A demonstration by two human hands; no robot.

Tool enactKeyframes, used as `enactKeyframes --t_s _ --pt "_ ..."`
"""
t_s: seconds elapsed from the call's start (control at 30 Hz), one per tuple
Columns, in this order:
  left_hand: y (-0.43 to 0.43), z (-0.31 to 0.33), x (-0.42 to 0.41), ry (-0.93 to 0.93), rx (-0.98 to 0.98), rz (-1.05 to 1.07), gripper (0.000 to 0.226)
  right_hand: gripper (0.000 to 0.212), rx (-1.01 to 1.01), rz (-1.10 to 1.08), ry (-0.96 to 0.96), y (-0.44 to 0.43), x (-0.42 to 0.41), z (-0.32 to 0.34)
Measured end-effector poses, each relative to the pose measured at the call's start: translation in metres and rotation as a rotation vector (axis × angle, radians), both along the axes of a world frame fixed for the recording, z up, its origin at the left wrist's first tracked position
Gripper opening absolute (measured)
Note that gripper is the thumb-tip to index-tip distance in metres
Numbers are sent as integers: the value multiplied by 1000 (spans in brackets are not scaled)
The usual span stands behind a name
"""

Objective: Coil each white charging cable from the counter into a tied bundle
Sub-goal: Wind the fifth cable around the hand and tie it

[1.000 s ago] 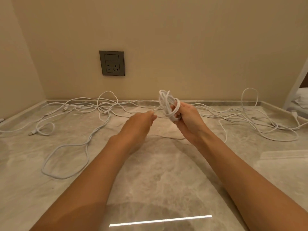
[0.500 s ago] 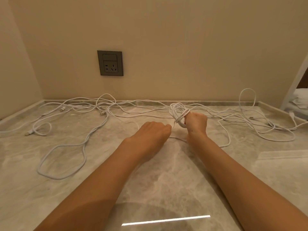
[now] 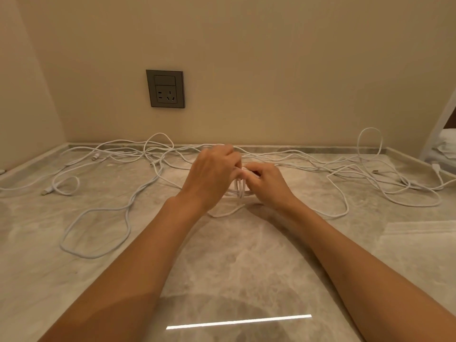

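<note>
Nearest, a thin bright stripe of reflected light [image 3: 238, 322] lies across the polished stone table [image 3: 234, 262]. Two bare forearms reach forward over it and meet near the middle of the table.

The left hand [image 3: 212, 176] is raised a little, back upward. Its fingers [image 3: 222, 154] are curled and held close together and are blurred. Its thumb lies against the top of the bundle [image 3: 240, 188], but whether the hand pinches a strand cannot be told.

The right hand [image 3: 269, 183] sits just beside it, slightly lower. Its fingers [image 3: 256, 169] are bent inward and pressed together with the thumb, pinching the top of the bundle.

The bundle is a small coil of white cable between the two hands. A few loops hang upright below the fingertips, just above the table. One loose strand [image 3: 222, 214] runs on from it and curves along the table under the wrists.

Farther out, the loose cables [image 3: 98, 213] lie spread over the table. On the left there is a large open loop and a small ring with a plug end. A tangle of crossing strands runs along the back edge behind the hands. More loops sprawl to the right [image 3: 385, 193], and one of them stands up against the wall.

Beyond them, on the beige wall, is a grey wall socket [image 3: 165, 88], left of the hands. At the far right edge some white bedding [image 3: 445, 146] shows.
</note>
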State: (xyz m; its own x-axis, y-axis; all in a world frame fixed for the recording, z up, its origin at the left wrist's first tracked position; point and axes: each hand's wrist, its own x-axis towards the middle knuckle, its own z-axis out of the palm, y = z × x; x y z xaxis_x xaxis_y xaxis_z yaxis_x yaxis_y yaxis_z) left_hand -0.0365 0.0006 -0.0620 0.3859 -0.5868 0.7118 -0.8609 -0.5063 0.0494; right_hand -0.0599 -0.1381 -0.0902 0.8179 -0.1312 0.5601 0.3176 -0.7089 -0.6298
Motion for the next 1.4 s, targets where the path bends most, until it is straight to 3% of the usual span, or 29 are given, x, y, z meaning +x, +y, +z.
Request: enactKeyframes --t_s 0.2,0.47,0.6,0.87,0.97,1.23,1.4 --pt "1 -1 2 188 -178 25 21 30 124 145 109 7 -7 7" --pt "2 4 12 599 -327 5 19 20 457 263 263 12 -21 18" --pt "8 4 18 809 -389 -49 22 39 337 385 341 10 -23 19" --pt "12 -2 18 926 -322 -21 21 38 -11 306 358 14 -20 15" --pt "14 -1 18 949 -280 -31 19 28 -55 279 339 12 -19 14" --pt "23 6 17 1519 -410 -185 15 12 278 248 349 13 -24 21" --pt "20 2 17 1735 -551 -275 16 19 500 252 295 7 -21 22"
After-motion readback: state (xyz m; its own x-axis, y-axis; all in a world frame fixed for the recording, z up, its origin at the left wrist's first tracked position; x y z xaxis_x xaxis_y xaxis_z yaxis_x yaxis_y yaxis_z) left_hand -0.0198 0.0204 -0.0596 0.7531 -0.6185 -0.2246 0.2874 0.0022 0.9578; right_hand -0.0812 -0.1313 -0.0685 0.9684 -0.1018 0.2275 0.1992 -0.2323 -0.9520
